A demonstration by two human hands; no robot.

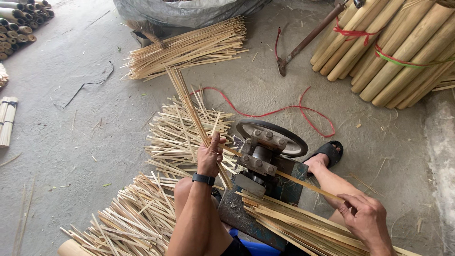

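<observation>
Head view: 2 hands, left (210,159) gripping strips (187,102), right (367,220) 1 strip (303,185)

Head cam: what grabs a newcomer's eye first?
The metal splitting machine with its round wheel sits at centre. The left hand grips a bundle of thin bamboo strips just left of it, while the right hand holds a single strip that runs into the machine. Thick bamboo poles tied with cord lie at top right.

At the frame's upper edge the grey sack (189,10) is cut off; the bamboo poles (393,47) run out upper right.
</observation>
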